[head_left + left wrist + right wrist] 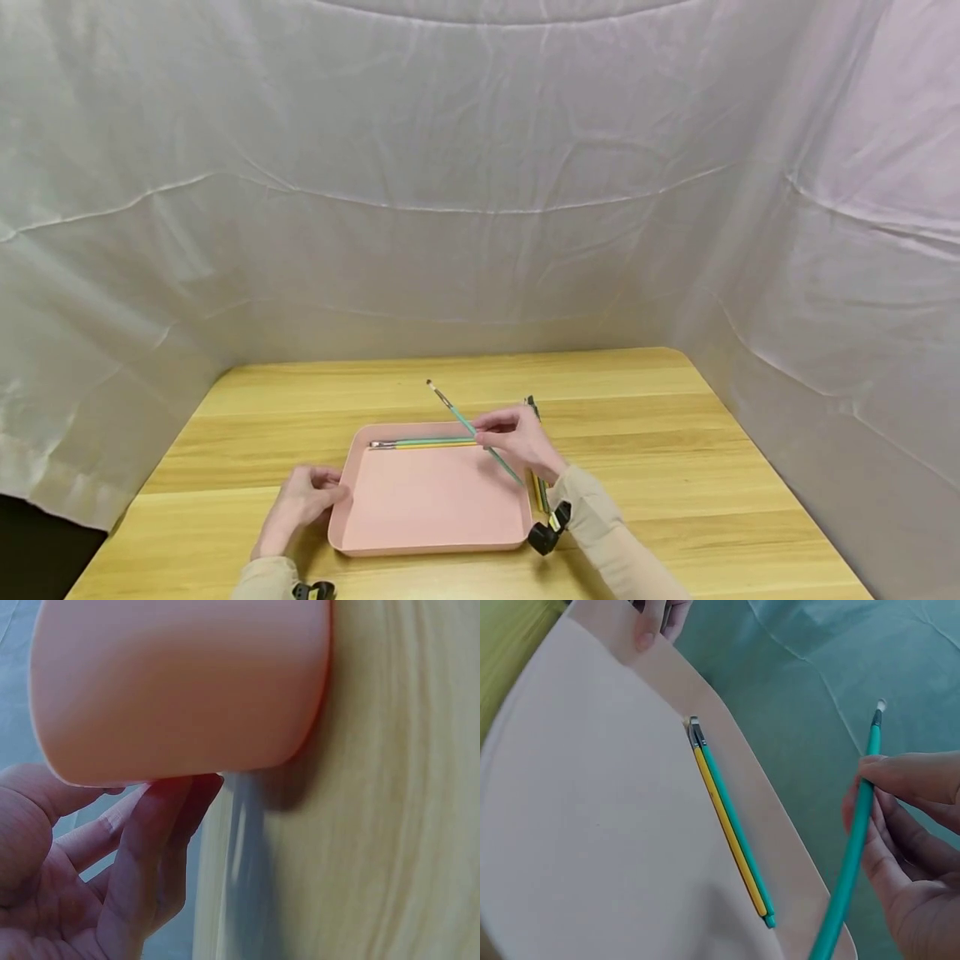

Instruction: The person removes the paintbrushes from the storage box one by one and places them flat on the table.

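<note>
Between the thumb and fingers of my right hand (517, 437) a green-handled paintbrush (457, 414) is pinched, slanting above the tray with its bristles up and to the left. The pink tray (431, 508) has its left wall held by my left hand (300, 504), thumb over the rim and fingers outside. In the left wrist view those fingers (150, 847) meet the tray's edge. Along the tray's far side lie a yellow paintbrush (731, 829) and a green paintbrush (739, 836) side by side, bristles to the left.
Right of the tray, partly hidden by my right hand and wrist, more brushes (542, 492) lie on the wooden table (660, 467). Grey cloth (480, 250) hangs behind the table and along its sides.
</note>
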### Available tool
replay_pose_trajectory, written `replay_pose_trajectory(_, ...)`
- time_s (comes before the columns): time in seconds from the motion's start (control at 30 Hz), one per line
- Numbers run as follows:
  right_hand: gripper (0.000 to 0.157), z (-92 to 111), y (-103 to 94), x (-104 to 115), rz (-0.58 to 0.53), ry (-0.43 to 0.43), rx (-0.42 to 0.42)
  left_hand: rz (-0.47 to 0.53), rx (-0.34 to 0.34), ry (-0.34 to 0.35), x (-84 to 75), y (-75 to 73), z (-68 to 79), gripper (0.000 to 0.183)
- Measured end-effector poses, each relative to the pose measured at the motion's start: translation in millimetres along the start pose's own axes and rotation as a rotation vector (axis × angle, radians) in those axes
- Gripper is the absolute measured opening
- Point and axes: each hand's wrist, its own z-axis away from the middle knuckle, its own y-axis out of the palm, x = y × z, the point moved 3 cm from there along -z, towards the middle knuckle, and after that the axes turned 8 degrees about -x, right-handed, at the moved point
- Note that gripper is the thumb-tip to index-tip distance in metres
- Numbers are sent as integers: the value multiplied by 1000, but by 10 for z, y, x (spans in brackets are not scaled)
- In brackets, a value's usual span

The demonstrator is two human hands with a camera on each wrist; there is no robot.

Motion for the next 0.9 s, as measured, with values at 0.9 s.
replay_pose_trajectory(0.9,32,248,-434,-269,-230,166,-433,6,4,-8,2,3,-13,31)
